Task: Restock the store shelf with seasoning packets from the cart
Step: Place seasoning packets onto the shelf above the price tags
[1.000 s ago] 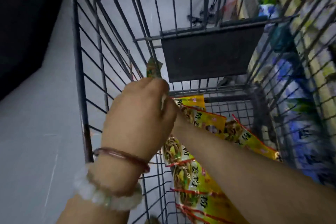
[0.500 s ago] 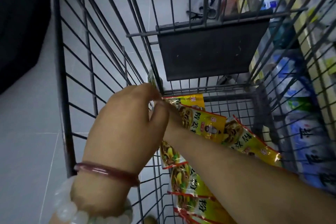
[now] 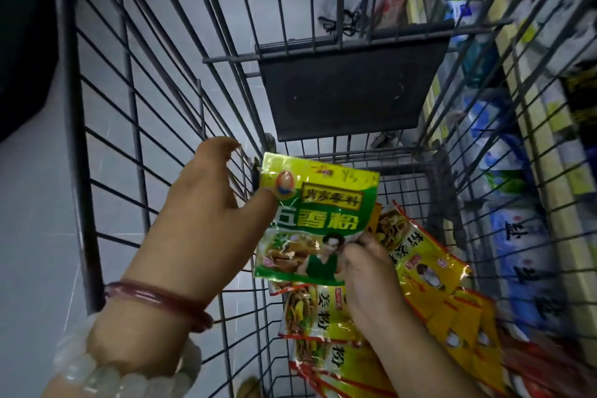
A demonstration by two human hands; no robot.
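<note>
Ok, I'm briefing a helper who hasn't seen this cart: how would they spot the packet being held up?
Look inside the wire shopping cart, above the pile of yellow packets on its floor. The green packet is held up between both hands, the left hand pinching its top corner and the right hand at its lower edge. It is the only green-fronted one; the rest are yellow with red edging.

Count from my view: one green seasoning packet up in my hands; yellow packets in the cart, at least five visible, overlapping, exact total unclear; two bracelets on my left wrist.
</note>
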